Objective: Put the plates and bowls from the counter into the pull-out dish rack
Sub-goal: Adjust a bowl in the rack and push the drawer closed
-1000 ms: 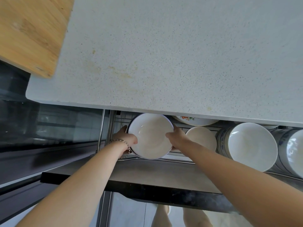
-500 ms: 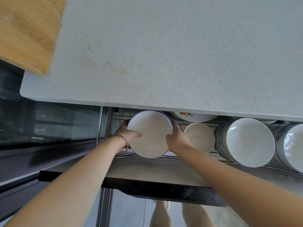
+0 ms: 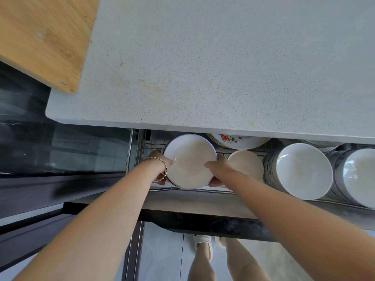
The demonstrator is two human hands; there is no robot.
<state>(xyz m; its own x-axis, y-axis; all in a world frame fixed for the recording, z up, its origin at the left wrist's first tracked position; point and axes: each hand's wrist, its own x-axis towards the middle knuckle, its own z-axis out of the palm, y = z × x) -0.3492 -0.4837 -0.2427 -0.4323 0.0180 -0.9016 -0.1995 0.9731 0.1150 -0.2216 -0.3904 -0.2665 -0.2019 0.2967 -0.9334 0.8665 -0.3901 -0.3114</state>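
Under the speckled white stone counter [image 3: 223,57], I see the round white ceramic bowl [image 3: 188,161] inside the pull-out wire dish rack [image 3: 239,192], tilted toward me. The left hand [image 3: 160,165] grips its left rim and the right hand [image 3: 218,169] grips its right rim. Just right of this bowl stands a small cream bowl [image 3: 245,165], farther right a large blue-patterned white bowl [image 3: 304,171], and behind it a flowered plate [image 3: 233,139].

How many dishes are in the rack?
5: a white dish held by the left hand and right hand; a small white bowl beside it; a flowered plate behind; a blue-patterned bowl rightward; a second blue-patterned bowl far right. Others may be hidden under the counter.
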